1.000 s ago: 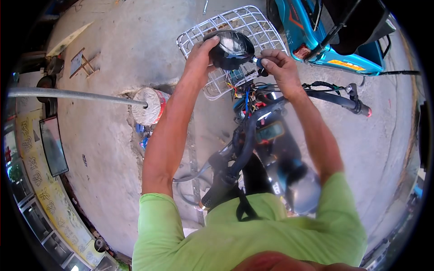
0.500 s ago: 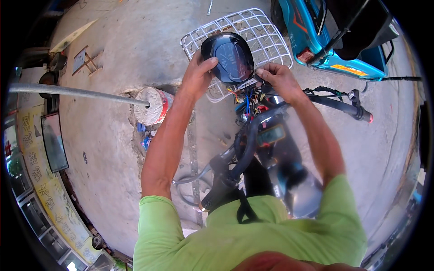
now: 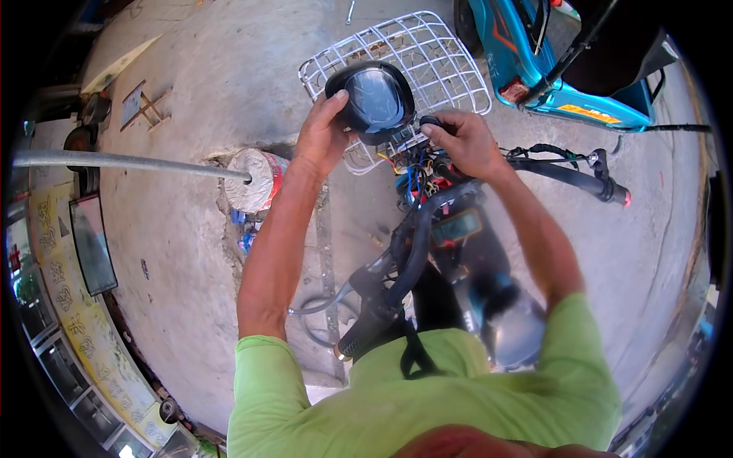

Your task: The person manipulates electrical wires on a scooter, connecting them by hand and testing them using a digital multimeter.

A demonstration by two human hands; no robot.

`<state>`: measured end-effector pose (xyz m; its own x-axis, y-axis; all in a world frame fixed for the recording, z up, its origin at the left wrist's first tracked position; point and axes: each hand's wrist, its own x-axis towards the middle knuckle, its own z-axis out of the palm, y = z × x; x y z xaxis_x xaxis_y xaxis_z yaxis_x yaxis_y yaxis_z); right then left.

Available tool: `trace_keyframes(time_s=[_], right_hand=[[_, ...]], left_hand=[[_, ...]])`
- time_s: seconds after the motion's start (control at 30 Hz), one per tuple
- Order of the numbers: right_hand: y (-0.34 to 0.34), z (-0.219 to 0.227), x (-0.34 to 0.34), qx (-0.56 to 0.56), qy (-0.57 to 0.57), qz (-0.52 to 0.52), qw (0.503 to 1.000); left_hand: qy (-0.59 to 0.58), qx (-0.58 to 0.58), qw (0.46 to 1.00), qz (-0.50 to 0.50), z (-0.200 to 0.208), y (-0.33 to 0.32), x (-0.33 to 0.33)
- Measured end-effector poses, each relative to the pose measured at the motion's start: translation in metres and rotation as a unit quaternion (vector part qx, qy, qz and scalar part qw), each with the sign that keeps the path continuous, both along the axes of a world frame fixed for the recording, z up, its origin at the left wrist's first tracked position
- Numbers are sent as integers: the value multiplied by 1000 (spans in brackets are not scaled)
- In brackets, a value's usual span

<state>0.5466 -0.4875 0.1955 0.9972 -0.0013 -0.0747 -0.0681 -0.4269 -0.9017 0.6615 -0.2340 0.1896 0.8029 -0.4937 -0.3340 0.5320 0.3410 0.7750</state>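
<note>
My left hand [image 3: 324,136] is closed on the left edge of a black, glossy instrument display [image 3: 373,101], its thumb on the rim. The display is tilted up over the near edge of a white wire basket [image 3: 427,57]. Just right of it, my right hand [image 3: 464,142] pinches a small dark round piece [image 3: 430,121]; its exact kind is too small to tell. Loose coloured wires [image 3: 412,182] hang below, in front of the black handlebar [image 3: 421,244]. Behind the bar a multimeter [image 3: 458,227] with a grey screen rests on the bike body.
To the left, a metal pole [image 3: 130,160] stands in a concrete-filled bucket [image 3: 256,180]. A blue three-wheeler [image 3: 565,91] is at the far right. The right handlebar grip [image 3: 617,195] reaches out over the concrete floor. A wrench [image 3: 350,11] lies beyond the basket.
The display has shifted slightly left and nearer with my left hand. My right hand has drawn a little away from its edge, so the dark round piece shows more clearly.
</note>
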Motion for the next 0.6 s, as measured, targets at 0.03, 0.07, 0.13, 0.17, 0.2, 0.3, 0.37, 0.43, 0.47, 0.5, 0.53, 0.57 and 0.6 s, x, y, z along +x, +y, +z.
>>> trace_keyframes(time_s=[0.03,0.07,0.13,0.17,0.2,0.3,0.37,0.43,0.47,0.5,0.53,0.57,0.6], right_hand=[[2,2,-1,-72,-105,-12,992],[5,7,-1,-71,-106,-11,992],[10,16,-1,-173,-162,-5,972],[11,16,-2,-173,-162,-4,972],[12,17,-3,-167,-165,-6,972],[9,13,-2,-103,-104,-8,989],[4,10,2,-45,-38,-9,998],[1,9,6,124,164,-44,978],[-1,6,7,124,165,-43,978],[-2,2,6,146,164,-46,975],[-3,0,6,168,163,-50,971],[-2,1,6,168,163,-49,971],[-2,3,6,168,173,-61,968]], left_hand=[[15,16,1000,-15,3,0,-1],[30,33,999,-28,6,1,-1],[31,31,999,-22,4,3,-1],[33,26,999,-17,3,4,-2],[33,26,999,-16,3,4,-2],[35,11,999,2,9,2,-5],[-6,8,1000,12,14,0,-8],[-10,10,1000,6,14,0,-7],[-16,11,1000,-1,14,0,-6],[-15,11,1000,1,15,0,-4],[-12,19,1000,-12,16,-1,-2],[-10,26,999,-25,17,-2,-1],[-10,27,999,-24,18,-4,0]])
